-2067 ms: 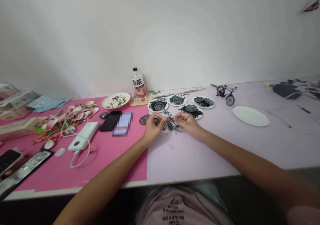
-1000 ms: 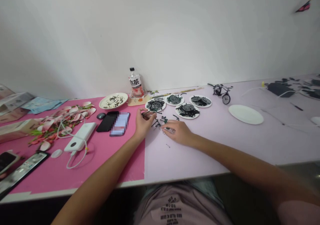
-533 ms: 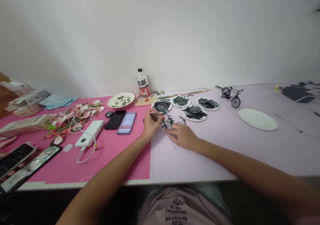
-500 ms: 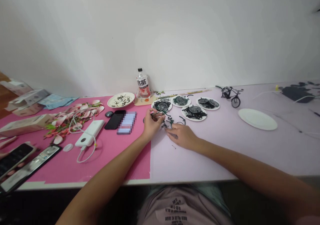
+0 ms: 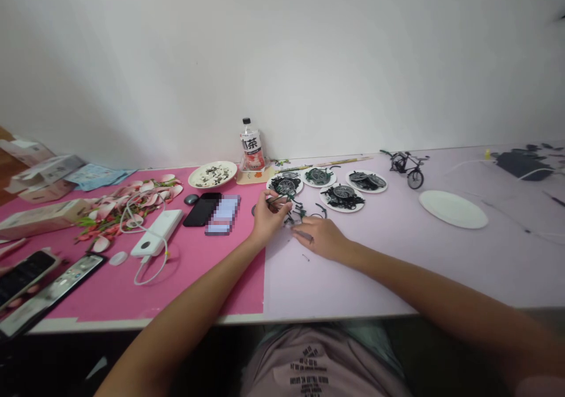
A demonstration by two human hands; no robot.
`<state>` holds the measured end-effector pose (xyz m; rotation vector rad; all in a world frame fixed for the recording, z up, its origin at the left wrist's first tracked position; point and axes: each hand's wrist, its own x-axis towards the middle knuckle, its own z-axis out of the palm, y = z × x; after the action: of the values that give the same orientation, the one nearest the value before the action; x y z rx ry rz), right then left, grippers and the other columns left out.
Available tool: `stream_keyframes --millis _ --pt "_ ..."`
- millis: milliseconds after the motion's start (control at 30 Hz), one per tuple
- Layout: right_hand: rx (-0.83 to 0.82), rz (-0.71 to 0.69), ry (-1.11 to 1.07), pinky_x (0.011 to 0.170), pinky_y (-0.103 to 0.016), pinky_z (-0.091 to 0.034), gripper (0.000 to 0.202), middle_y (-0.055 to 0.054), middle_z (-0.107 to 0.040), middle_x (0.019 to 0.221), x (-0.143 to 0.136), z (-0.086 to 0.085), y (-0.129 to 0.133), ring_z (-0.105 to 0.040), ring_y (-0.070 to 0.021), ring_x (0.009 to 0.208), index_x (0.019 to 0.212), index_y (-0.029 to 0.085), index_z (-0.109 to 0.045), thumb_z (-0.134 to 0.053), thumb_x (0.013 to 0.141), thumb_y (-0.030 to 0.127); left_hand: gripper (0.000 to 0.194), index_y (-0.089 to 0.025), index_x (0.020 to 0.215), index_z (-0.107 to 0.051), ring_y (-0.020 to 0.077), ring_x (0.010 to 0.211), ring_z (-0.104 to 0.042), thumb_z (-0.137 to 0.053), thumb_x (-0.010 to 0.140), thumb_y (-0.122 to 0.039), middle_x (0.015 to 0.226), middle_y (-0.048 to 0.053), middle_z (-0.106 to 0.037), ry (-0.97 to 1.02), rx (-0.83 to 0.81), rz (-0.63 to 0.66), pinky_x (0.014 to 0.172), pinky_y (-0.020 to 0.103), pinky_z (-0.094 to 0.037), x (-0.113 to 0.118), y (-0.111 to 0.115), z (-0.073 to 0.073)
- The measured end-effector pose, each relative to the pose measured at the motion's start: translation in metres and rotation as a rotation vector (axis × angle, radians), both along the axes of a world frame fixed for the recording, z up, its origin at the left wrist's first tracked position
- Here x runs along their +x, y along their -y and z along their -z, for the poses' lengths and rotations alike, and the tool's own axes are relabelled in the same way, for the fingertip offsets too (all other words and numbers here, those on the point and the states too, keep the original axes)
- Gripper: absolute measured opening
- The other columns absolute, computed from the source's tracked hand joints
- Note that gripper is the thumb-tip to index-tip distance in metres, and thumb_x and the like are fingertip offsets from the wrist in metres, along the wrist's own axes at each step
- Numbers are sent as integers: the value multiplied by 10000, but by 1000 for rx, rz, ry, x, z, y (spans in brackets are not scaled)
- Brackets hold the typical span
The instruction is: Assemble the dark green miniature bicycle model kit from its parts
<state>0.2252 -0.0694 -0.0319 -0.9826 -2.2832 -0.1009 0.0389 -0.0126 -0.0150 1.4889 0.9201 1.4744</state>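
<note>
- Small dark pin (image 5: 305, 257) on the lilac sheet (image 5: 335, 291): nearer to me than the front plate (image 5: 351, 209), which I take as landmark, and left of it
- My right hand (image 5: 324, 237): on my side of the front plate, slightly left; fingers curled in, a grey piece (image 5: 304, 235) lying along them; grip or mere contact, I cannot tell
- My left hand (image 5: 268, 220): farther left of the front plate; thumb and fingers closed, gripping a thin dark part (image 5: 279, 199), so that part sits left of the landmark; full shape hidden by my fingers
- Dark green parts (image 5: 301, 210) between my hands, left of the front plate; too small to identify singly
- White oval plate (image 5: 453, 209): well to the right of the front plate
- Black phone (image 5: 202, 209) and lit phone (image 5: 223, 214): side by side, well to the left of it
- Front plate itself: black pieces heaped, grey spoked wheel (image 5: 343, 191) on top
- Three more plates (image 5: 373, 191) of parts: behind it
- Model bicycle (image 5: 405, 167): upright, behind it and right
- Bottle (image 5: 251, 149): behind it and left, near the wall (image 5: 309, 73)
</note>
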Motion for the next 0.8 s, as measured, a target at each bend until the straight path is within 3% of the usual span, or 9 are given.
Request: stream_keyframes --millis 333,600,800 --pt "-130 -236 -67 741 -283 -520 283 -54 -755 860 2 3 -4 -699 -176 789 1028 232 -806 -546 1047 341 506 -235 1033 -441 161 788 -722 -837 750 -370 869 6 -712 0 -7 20 773 302 -563 1 1 4" --pt "-127 -226 -1 737 -269 -497 275 -50 -757 894 2 4 -6 -693 -170 801 1017 218 -792 -532 1053 299 483 -234 1023 -460 180 799 -727 -841 747 -343 882 20 -726 -35 -27 -5 740 299 -561 2 6 0" --pt "-142 -181 28 773 -276 -476 180 -52 -706 900 1 -7 -2 -641 -177 851 931 198 -741 -583 1015 187 482 -237 1002 -464 167 744 -711 -850 728 -327 836 1 -717 -41 -12 -17 712 293 -555 4 8 -3"
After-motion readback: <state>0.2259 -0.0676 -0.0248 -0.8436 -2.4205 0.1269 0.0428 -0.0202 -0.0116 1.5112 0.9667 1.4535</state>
